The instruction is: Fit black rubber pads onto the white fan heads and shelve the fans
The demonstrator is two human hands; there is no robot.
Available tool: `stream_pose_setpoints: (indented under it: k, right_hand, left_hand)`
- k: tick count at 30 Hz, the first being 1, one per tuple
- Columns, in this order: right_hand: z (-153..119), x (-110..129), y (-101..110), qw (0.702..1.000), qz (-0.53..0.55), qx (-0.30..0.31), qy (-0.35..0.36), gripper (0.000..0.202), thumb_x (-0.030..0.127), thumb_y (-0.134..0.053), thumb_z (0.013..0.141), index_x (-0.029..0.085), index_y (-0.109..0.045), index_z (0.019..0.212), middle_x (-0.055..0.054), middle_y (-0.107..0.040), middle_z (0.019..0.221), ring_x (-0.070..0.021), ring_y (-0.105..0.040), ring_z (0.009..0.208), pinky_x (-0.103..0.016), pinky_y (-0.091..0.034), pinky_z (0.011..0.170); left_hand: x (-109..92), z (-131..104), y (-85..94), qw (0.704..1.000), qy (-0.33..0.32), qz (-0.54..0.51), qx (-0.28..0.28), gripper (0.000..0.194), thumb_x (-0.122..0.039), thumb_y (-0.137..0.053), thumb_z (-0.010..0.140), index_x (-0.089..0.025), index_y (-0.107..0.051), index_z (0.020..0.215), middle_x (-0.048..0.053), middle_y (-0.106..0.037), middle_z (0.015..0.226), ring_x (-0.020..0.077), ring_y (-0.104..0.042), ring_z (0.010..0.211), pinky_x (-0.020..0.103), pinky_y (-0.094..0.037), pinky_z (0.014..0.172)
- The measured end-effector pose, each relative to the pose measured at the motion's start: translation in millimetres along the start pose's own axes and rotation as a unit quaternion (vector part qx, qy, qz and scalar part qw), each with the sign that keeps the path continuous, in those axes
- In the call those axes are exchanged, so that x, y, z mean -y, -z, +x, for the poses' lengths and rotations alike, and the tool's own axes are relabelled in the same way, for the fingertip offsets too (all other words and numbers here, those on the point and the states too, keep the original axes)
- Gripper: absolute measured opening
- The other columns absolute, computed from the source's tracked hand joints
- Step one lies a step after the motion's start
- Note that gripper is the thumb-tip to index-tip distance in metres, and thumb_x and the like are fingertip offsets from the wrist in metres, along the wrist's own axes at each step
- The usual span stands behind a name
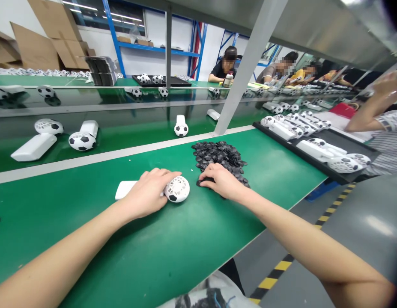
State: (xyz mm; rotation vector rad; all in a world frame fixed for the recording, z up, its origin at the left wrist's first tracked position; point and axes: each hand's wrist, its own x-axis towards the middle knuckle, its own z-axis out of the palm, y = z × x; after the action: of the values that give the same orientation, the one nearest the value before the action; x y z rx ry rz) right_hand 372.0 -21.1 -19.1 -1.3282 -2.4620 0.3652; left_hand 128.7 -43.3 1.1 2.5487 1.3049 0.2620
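Observation:
My left hand [148,192] is wrapped round a white device with a soccer-ball head [178,189] and a flat white handle [125,189], which lies on the green table. The ball end faces right and shows black patches and open cells. My right hand [219,182] is closed, thumb and fingertips pinching a small black piece [201,183] at the left edge of a heap of black pieces [217,155].
A black tray [355,143] with several white devices stands at the right. Beyond a metal rail [102,155], a green belt [137,128] carries more devices. A slanted post [240,72] rises behind the heap. People sit further back and at the right.

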Motion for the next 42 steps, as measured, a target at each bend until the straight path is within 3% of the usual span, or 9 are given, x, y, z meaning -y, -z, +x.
stream_pose_setpoints:
  k: [4, 10, 16, 21, 27, 32, 35, 39, 42]
  right_hand:
    - [3, 5, 0, 1.0, 0.018, 0.008, 0.013, 0.004, 0.016, -0.061, 0.076, 0.017, -0.061, 0.08, -0.004, -0.057, 0.082, -0.0175, -0.05, 0.086, -0.032, -0.043, 0.077]
    - [-5, 18, 2, 0.995, 0.097, 0.0, 0.01, 0.009, 0.009, -0.051, 0.078, 0.017, -0.053, 0.082, 0.001, -0.057, 0.072, -0.0109, -0.052, 0.064, -0.024, -0.042, 0.061]
    - [-15, 38, 10, 0.98, 0.194, -0.03, 0.024, 0.018, 0.01, -0.046, 0.081, 0.019, -0.057, 0.091, -0.001, -0.062, 0.088, -0.0125, -0.056, 0.077, -0.025, -0.046, 0.067]
    - [-16, 44, 10, 0.978, 0.194, -0.056, 0.053, 0.018, 0.013, -0.05, 0.081, 0.02, -0.06, 0.095, -0.002, -0.064, 0.092, -0.0133, -0.058, 0.082, -0.027, -0.047, 0.074]
    - [-17, 46, 3, 0.98, 0.19, -0.019, 0.057, 0.014, 0.018, -0.06, 0.078, 0.02, -0.063, 0.091, 0.0, -0.066, 0.083, -0.0122, -0.06, 0.074, -0.026, -0.049, 0.072]
    - [-18, 49, 2, 0.979, 0.153, -0.074, 0.109, 0.009, 0.021, -0.056, 0.082, 0.02, -0.065, 0.082, -0.003, -0.064, 0.083, -0.0135, -0.058, 0.078, -0.028, -0.047, 0.073]
    - [-17, 55, 1, 0.98, 0.152, -0.058, 0.115, 0.008, 0.02, -0.056, 0.082, 0.019, -0.065, 0.084, -0.002, -0.066, 0.081, -0.0132, -0.059, 0.076, -0.028, -0.045, 0.074]
    - [-15, 61, -3, 0.984, 0.139, -0.035, 0.103, 0.008, 0.022, -0.057, 0.082, 0.021, -0.064, 0.084, 0.001, -0.068, 0.083, -0.0127, -0.061, 0.074, -0.028, -0.043, 0.075]
    - [-15, 62, -6, 0.986, 0.122, -0.03, 0.111, 0.012, 0.022, -0.053, 0.084, 0.021, -0.065, 0.081, 0.001, -0.069, 0.081, -0.0124, -0.061, 0.073, -0.028, -0.041, 0.074]
  left_hand:
    - [-1, 0, -0.9, 1.0, -0.004, 0.016, 0.005, 0.061, -0.009, -0.044, 0.069, -0.028, -0.04, 0.127, 0.005, -0.056, 0.108, 0.0244, -0.049, 0.097, 0.037, -0.037, 0.079]
    - [2, 0, -2.2, 1.0, -0.014, 0.012, 0.008, 0.063, -0.008, -0.044, 0.069, -0.029, -0.038, 0.127, 0.005, -0.056, 0.108, 0.0242, -0.048, 0.096, 0.035, -0.036, 0.078]
    - [3, -1, 0.8, 0.998, -0.058, 0.032, 0.017, 0.06, -0.001, -0.037, 0.071, -0.026, -0.041, 0.126, 0.004, -0.06, 0.099, 0.0225, -0.048, 0.097, 0.038, -0.032, 0.086]
    - [4, -2, -3.0, 0.999, -0.043, 0.021, 0.0, 0.062, 0.0, -0.037, 0.07, -0.026, -0.041, 0.126, 0.006, -0.057, 0.104, 0.0224, -0.046, 0.1, 0.039, -0.031, 0.091]
    - [1, -5, -4.0, 0.999, -0.039, 0.005, 0.001, 0.064, -0.005, -0.043, 0.065, -0.025, -0.04, 0.126, 0.007, -0.056, 0.108, 0.024, -0.045, 0.103, 0.042, -0.028, 0.094]
    - [0, -7, -4.4, 1.0, -0.03, 0.005, -0.003, 0.063, -0.006, -0.043, 0.067, -0.025, -0.039, 0.127, 0.007, -0.057, 0.106, 0.0246, -0.046, 0.101, 0.041, -0.03, 0.092]
    - [-1, -7, -3.5, 1.0, -0.022, -0.008, 0.003, 0.062, -0.018, -0.052, 0.069, -0.024, -0.038, 0.128, 0.007, -0.056, 0.109, 0.0261, -0.045, 0.102, 0.04, -0.03, 0.091]
    - [-7, -6, -1.2, 0.999, 0.008, -0.028, 0.016, 0.082, -0.055, -0.065, 0.058, -0.022, -0.039, 0.129, 0.01, -0.055, 0.113, 0.0299, -0.043, 0.105, 0.045, -0.028, 0.093]
    - [-11, -5, -1.1, 0.999, 0.029, -0.041, 0.008, 0.083, -0.063, -0.062, 0.058, -0.021, -0.042, 0.127, 0.01, -0.056, 0.113, 0.0302, -0.043, 0.106, 0.047, -0.027, 0.094]
